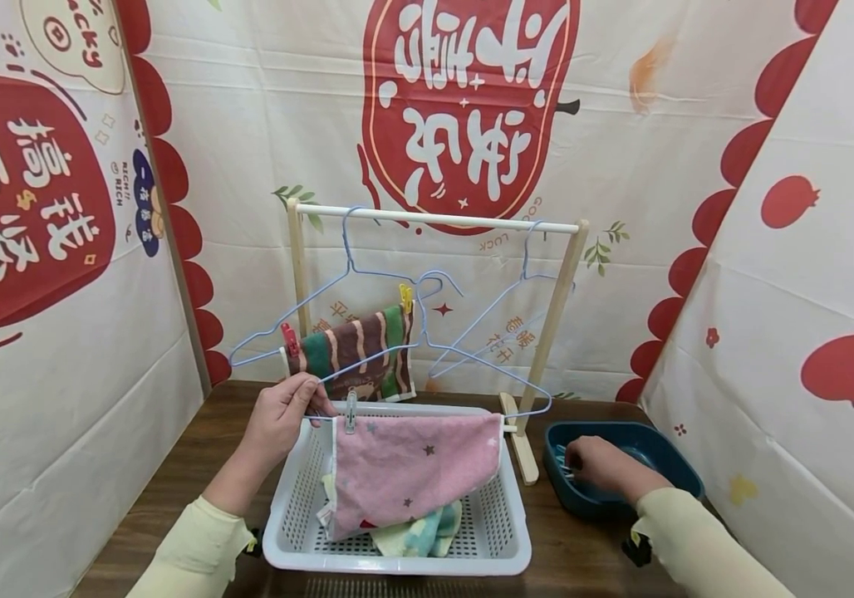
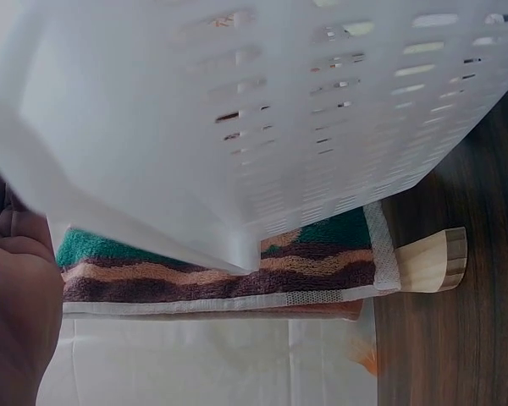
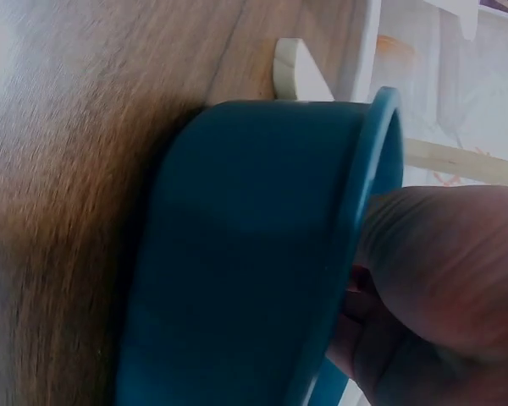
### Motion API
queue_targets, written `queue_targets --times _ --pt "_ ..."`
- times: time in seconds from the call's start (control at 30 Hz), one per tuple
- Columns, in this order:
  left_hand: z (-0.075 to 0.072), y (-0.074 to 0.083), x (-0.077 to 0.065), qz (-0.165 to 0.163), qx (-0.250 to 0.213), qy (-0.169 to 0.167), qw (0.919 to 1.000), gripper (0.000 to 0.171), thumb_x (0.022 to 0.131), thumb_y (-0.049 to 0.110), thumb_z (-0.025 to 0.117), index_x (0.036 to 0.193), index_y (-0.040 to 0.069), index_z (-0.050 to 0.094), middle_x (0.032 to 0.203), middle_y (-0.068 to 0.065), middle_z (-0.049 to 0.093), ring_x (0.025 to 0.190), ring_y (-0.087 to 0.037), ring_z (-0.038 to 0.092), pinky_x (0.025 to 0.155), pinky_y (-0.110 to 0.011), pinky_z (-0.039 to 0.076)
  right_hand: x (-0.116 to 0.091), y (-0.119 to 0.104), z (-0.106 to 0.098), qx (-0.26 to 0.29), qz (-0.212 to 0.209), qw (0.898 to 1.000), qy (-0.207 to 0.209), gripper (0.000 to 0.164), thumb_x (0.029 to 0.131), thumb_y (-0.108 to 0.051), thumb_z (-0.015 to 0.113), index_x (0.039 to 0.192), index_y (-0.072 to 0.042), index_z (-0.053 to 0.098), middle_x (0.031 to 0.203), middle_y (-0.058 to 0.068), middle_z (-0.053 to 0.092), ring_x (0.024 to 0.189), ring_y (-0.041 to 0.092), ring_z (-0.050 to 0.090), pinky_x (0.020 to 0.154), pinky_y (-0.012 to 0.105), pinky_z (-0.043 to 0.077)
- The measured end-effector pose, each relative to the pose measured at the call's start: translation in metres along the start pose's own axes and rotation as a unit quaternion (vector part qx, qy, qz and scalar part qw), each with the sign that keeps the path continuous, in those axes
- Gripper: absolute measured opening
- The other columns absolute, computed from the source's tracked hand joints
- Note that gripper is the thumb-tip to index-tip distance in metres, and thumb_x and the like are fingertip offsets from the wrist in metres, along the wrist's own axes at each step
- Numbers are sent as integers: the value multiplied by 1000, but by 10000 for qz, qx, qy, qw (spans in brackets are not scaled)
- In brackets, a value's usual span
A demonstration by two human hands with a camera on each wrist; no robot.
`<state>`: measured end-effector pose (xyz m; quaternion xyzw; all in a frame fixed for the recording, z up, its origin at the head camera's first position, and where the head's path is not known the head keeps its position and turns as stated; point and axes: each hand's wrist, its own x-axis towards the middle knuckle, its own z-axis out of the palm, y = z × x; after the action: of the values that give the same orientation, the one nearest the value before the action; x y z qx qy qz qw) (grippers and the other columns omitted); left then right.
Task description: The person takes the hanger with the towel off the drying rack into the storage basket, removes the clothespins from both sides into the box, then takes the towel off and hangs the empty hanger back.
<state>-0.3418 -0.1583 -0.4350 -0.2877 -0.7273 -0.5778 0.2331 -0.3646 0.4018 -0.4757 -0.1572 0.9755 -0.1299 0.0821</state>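
My left hand point(image 1: 288, 415) grips the left corner of a blue wire hanger point(image 1: 483, 363), holding it above the basket. Over the hanger's bottom bar drapes a pink towel point(image 1: 419, 465) with grey stars, and a clear clothespin point(image 1: 350, 413) fastens its left end. My right hand point(image 1: 606, 467) reaches into a dark teal tub point(image 1: 666, 453), fingers bent at some light blue clothespins point(image 1: 564, 461). In the right wrist view the tub's wall point(image 3: 237, 254) hides the fingertips, so whether they pinch a clothespin is unclear.
A white plastic basket point(image 1: 397, 566) holds a green and yellow cloth point(image 1: 427, 531). Behind it, a rack with a white rod point(image 1: 457, 218) carries hangers. A striped towel point(image 1: 360, 353) hangs there, held by a red clothespin point(image 1: 290, 338) and a yellow clothespin point(image 1: 406, 297).
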Motion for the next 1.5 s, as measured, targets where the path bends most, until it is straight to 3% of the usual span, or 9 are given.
queue_targets --times 0.23,0.47,0.93,1.17,1.37,1.5 --pt "0 -1 1 10 -30 -18 10000 25 115 -1 52 99 3 71 83 -10 77 72 -24 72 63 -27 63 -1 -2 0 -433 -182 9989 39 20 93 7 83 97 -11 77 87 -2 68 78 15 61 76 40 64" --pt "0 0 0 -30 -9 -15 10000 25 116 1 53 99 3 71 83 -9 77 72 -22 72 63 -26 63 2 0 1 -892 -242 9957 -17 19 93 6 84 96 -11 75 83 -3 66 75 15 60 74 39 65" --pt "0 -3 0 1 8 -32 10000 25 116 0 52 99 3 71 84 -10 77 73 -16 71 63 -26 63 2 1 3 -709 42 9975 -22 17 94 5 84 97 -10 76 84 -2 67 76 17 61 78 43 66" --pt "0 -2 0 0 -23 -46 10000 25 115 -1 52 99 3 71 85 -11 77 75 -15 72 63 -26 63 -3 -3 -8 -376 94 9991 148 18 93 4 85 101 -8 75 89 0 67 80 18 61 78 43 64" --pt "1 -1 0 -25 7 -64 10000 25 116 0 53 98 3 71 84 -10 77 75 -15 72 63 -27 63 -4 -18 -31 -228 35 9978 620 10 98 -4 83 101 -8 74 86 0 66 77 18 59 71 39 60" --pt "1 0 0 1 16 -81 10000 25 116 0 52 98 3 71 84 -10 77 74 -15 72 63 -26 63 -12 -42 -53 -71 99 9924 1227 7 101 -13 82 102 -9 75 85 -1 68 75 17 59 68 38 58"
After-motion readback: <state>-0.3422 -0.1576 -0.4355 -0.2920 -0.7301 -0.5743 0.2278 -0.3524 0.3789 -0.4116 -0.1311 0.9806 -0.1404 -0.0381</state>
